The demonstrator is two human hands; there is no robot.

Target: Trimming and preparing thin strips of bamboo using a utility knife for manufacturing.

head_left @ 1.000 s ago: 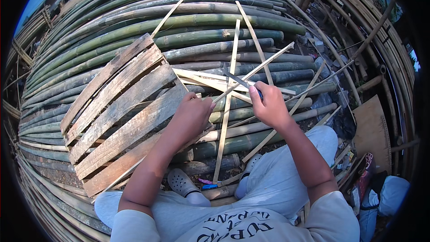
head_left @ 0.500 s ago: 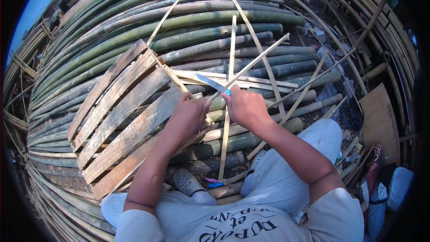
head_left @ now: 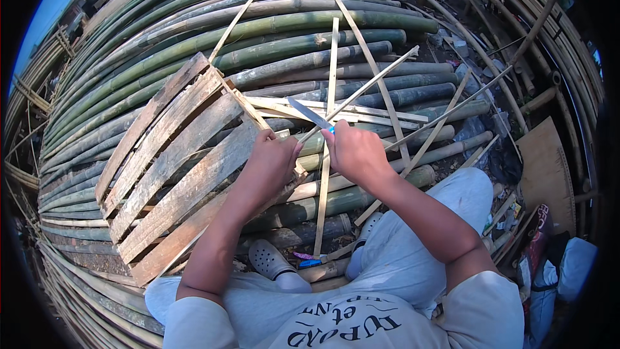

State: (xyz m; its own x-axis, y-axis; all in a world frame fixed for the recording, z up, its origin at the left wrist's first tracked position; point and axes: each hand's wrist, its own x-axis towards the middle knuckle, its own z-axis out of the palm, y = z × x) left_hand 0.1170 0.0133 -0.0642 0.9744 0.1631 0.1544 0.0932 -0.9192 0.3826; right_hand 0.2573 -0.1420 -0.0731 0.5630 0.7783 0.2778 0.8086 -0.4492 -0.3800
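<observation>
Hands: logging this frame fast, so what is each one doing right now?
Left hand: closed on a thin bamboo strip, beside the slatted panel.
Right hand: closed on a knife, blade pointing away.

Two bare hands are showing in the head view, the left hand [head_left: 270, 163] and the right hand [head_left: 356, 152]. One knife [head_left: 310, 114] is sticking up from the right hand. One slatted wooden panel [head_left: 175, 155] is lying on the poles, with about five broad slats showing. Two grey clogs are showing, one [head_left: 271, 260] on the left and one [head_left: 369, 225] on the right. The green bamboo poles [head_left: 310, 22] and thin split strips [head_left: 330, 77] are lying too many to count.
</observation>
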